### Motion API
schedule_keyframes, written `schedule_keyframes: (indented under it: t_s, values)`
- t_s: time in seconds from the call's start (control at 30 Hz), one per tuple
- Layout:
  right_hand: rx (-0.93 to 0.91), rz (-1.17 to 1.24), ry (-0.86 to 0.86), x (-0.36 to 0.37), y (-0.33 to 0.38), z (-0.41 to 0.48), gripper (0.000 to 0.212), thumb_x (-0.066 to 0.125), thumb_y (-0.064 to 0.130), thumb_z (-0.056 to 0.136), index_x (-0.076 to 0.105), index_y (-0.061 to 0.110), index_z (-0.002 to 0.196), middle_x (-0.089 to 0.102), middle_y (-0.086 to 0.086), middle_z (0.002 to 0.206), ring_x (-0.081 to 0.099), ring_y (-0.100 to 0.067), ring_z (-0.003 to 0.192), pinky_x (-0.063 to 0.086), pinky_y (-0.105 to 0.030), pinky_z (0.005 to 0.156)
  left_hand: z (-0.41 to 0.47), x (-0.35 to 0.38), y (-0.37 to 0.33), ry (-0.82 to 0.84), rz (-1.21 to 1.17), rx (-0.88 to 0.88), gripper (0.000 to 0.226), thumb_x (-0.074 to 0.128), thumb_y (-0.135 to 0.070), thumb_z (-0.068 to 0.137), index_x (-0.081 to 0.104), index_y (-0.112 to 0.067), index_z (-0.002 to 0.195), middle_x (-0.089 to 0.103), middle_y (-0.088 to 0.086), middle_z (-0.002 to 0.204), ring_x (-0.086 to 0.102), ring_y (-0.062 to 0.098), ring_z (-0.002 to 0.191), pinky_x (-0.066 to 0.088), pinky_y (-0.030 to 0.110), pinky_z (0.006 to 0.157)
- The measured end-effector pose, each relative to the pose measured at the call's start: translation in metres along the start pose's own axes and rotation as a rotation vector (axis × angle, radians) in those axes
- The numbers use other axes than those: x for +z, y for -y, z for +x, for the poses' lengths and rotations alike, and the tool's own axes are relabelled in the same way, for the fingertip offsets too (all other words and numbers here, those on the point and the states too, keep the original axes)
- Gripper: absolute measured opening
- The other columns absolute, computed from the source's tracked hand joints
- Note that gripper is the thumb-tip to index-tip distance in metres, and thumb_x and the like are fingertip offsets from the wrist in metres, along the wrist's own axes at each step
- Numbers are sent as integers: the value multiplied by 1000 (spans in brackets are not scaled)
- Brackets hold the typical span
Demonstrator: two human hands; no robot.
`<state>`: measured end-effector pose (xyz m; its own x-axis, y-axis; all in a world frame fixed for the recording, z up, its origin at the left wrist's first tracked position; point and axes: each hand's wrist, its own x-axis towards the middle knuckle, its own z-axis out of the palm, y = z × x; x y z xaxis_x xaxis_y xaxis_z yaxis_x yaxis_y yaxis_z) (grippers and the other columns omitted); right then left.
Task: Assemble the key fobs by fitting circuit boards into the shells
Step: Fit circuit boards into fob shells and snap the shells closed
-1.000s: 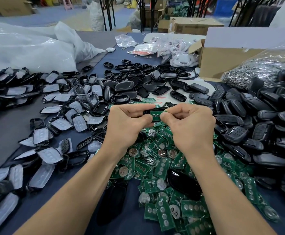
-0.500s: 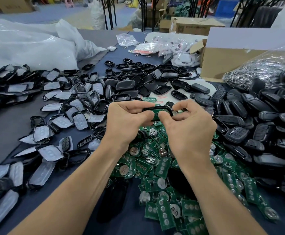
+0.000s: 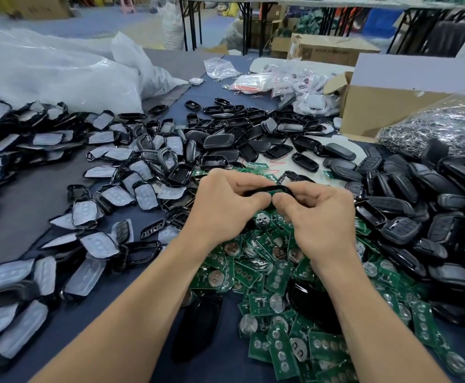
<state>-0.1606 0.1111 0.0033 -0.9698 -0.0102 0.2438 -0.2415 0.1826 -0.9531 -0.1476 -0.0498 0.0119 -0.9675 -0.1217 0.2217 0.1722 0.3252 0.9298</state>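
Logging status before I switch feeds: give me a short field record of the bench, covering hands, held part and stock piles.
left hand: grips one end of the shell
right hand: pinches the shell's other end
held part: black shell, green circuit board showing inside
board seating: cannot tell, fingers cover it
board pile: green, under the hands
empty shells: beyond the hands
button pads: pale, spread at left
dark fobs: heaped at right
cardboard box: far right
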Motion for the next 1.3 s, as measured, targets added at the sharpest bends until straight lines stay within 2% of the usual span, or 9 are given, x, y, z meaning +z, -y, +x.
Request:
schedule_keyframes:
  t_s: [0.17, 0.3, 0.43, 0.57, 0.7, 0.87, 0.97, 1.1, 1.3]
  values:
    - [8, -88, 5, 3, 8, -2, 19, 80, 24, 85, 78, 43, 83, 74, 8, 66, 63, -11, 51, 52, -34, 52, 2, -6, -2, -109, 42, 44, 33, 83, -6, 80, 81, -39, 86, 78, -20, 79, 77, 3, 75, 65, 29, 74]
    - [-29, -256, 26, 10, 21, -4, 21, 78, 19, 89, 76, 37, 78, 73, 22, 69, 67, -10, 53, 55, -23, 49, 10, -38, -8, -380, -203, -61, 33, 84, 2, 81, 82, -30, 89, 81, -7, 84, 79, 17, 75, 64, 25, 64]
    - [-88, -349, 264, 48, 42, -2, 18, 75, 16, 91, 79, 31, 82, 72, 20, 67, 65, -8, 55, 51, -20, 49, 16, -90, -14, -648, -647, -148, 21, 75, 8, 87, 78, -12, 82, 79, 7, 76, 76, 21, 63, 61, 23, 56]
    - [-135, -506, 521, 115, 54, 9, 15, 69, 19, 93, 83, 22, 89, 72, 9, 72, 57, -1, 57, 39, -9, 52, 15, -131, -12, -885, -803, -117, 17, 74, 7, 89, 72, -8, 82, 75, 4, 66, 72, 20, 56, 58, 23, 54]
    - [-230, -661, 550, 175, 50, 17, 18, 63, 20, 98, 78, 12, 104, 71, -9, 92, 64, -25, 92, 52, -34, 81, 11, -150, -4, -1014, -708, -155, 18, 77, 4, 88, 73, -14, 84, 75, -3, 65, 72, 15, 58, 55, 21, 57]
    - [-394, -921, 482, 200, 43, 23, 15, 68, 29, 93, 70, 16, 100, 65, -7, 96, 57, -34, 106, 40, -40, 83, 3, -144, 11, -1003, -581, -176, 22, 81, 1, 86, 75, -19, 82, 76, -9, 66, 72, 11, 66, 54, 19, 59]
    - [-319, -743, 411, 195, 47, 22, 6, 73, 18, 84, 72, 19, 90, 65, -1, 84, 64, -30, 93, 41, -33, 73, 6, -137, 12, -994, -534, -156, 24, 80, 3, 85, 76, -19, 80, 76, -10, 65, 71, 8, 64, 52, 18, 58]
    - [26, -274, 311, 155, 53, 22, 7, 79, 18, 79, 75, 23, 82, 70, 10, 70, 62, -13, 67, 49, -25, 62, 4, -124, 9, -931, -509, -169, 25, 79, 4, 85, 76, -20, 77, 75, -9, 64, 70, 6, 61, 53, 17, 57]
    - [246, 224, 274, 46, 49, 10, 8, 72, -5, 88, 69, 2, 90, 66, -11, 70, 55, -12, 49, 42, -23, 44, 0, -62, -6, -566, -505, -230, 18, 80, 4, 84, 75, -13, 81, 77, -2, 71, 75, 18, 68, 61, 25, 59]
